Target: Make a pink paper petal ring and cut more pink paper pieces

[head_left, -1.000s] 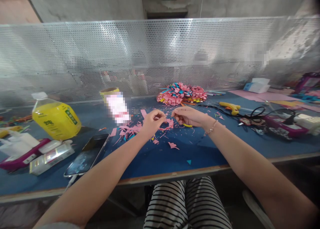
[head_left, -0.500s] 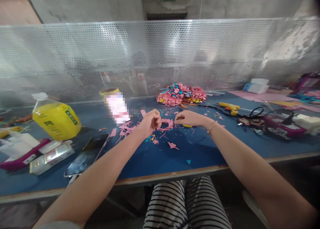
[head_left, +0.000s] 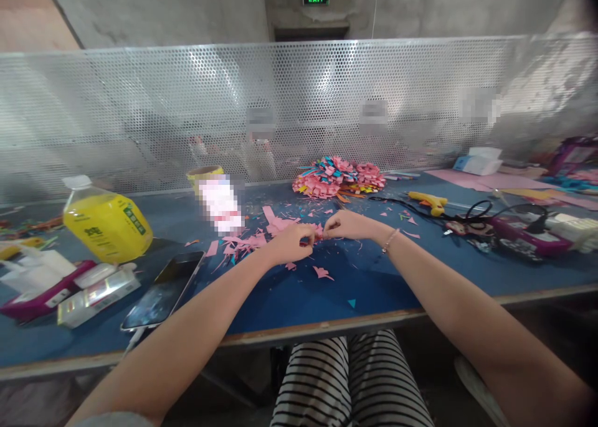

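Since the head view takes in the whole bench, I log it big to small. Perforated metal screen (head_left: 140, 103) across the upper half of the frame. Blue table (head_left: 420, 277) fills the middle band, its near edge running low across the picture. Yellow bottle (head_left: 106, 221) lies tilted at centre left. Phone (head_left: 161, 290) sits face up at lower left, near the table edge. Heap of paper flowers (head_left: 339, 177) just above centre, against the screen. Yellow glue gun (head_left: 427, 200) to the right of that heap. Pink scraps (head_left: 252, 240) are strewn left of centre.

Hands: left hand (head_left: 292, 243) and right hand (head_left: 348, 225) are brought together at frame centre, low over the table. Each has its fingertips closed on one small pink paper piece (head_left: 314, 233) held between them. It is too small for me to read its shape.

Handling, my judgement: the piece is near weightless, thin and soft. It creases or tears under a hard pull and can slip from dry fingers. I would grip it by its two ends with a light fingertip pinch, close to the folds, not by loose fringe. Scraps nearby could get caught up in the grip.
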A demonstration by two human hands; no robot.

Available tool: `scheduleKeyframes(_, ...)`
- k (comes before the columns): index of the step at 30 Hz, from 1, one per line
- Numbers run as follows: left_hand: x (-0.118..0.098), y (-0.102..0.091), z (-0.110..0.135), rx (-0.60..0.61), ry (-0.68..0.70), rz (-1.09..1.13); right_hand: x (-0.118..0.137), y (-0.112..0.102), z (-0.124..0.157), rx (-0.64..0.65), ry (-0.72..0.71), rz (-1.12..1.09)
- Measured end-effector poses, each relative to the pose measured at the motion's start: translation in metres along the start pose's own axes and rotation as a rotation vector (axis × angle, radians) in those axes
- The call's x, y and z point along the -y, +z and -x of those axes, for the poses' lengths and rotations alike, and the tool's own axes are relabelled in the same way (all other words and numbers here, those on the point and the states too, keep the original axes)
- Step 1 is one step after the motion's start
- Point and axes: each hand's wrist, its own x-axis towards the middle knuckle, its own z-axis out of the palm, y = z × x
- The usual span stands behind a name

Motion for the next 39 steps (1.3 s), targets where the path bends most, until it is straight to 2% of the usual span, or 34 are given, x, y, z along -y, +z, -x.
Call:
scheduleKeyframes(4, 0.000, 0.001, 0.000, 0.006, -0.025, 0.045, -0.001, -0.001, -0.002, -0.169, -0.003, -0.151)
scheduleKeyframes(7, -0.001, 0.002, -0.001, 0.012, -0.050, 0.069, 0.001, 0.000, -0.003, -0.254, 0.005, -0.348)
scheduleKeyframes(9, -0.002, 0.002, -0.002, -0.045, -0.080, 0.115, 0.002, 0.000, -0.004, -0.292, 0.013, -0.484)
scheduleKeyframes(12, -0.002, 0.001, -0.005, -0.170, -0.212, 0.247, 0.005, -0.001, -0.003, -0.331, -0.006, -0.569)
scheduleKeyframes(14, 0.000, -0.001, -0.007, -0.226, -0.306, 0.328, 0.006, 0.000, -0.002, -0.345, -0.044, -0.512)
scheduleKeyframes(17, 0.003, 0.000, -0.009, -0.286, -0.372, 0.444, 0.006, 0.004, -0.002, -0.363, -0.137, -0.366)
scheduleKeyframes(21, 0.003, 0.003, -0.009, -0.323, -0.405, 0.590, 0.004, 0.011, -0.005, -0.393, -0.206, -0.236)
scheduleKeyframes(27, -0.002, 0.001, -0.007, -0.315, -0.439, 0.715, 0.010, 0.016, -0.007, -0.475, -0.266, -0.063)
scheduleKeyframes(29, 0.001, -0.002, -0.007, -0.328, -0.444, 0.634, 0.009, 0.009, -0.005, -0.514, -0.252, -0.018)
scheduleKeyframes(31, 0.008, -0.005, -0.007, -0.344, -0.419, 0.432, 0.003, -0.003, -0.002, -0.581, -0.226, 0.032)
scheduleKeyframes(34, 0.020, -0.009, -0.007, -0.428, -0.373, 0.073, -0.015, -0.030, 0.006, -0.789, -0.138, 0.167)
scheduleKeyframes(35, 0.023, -0.009, -0.006, -0.416, -0.371, -0.019, -0.022, -0.039, 0.009, -0.861, -0.108, 0.235)
scheduleKeyframes(37, 0.028, -0.009, -0.004, -0.319, -0.400, -0.143, -0.037, -0.054, 0.016, -0.988, -0.011, 0.361)
scheduleKeyframes(39, 0.030, -0.008, -0.002, -0.202, -0.462, -0.183, -0.049, -0.061, 0.021, -1.015, 0.115, 0.465)
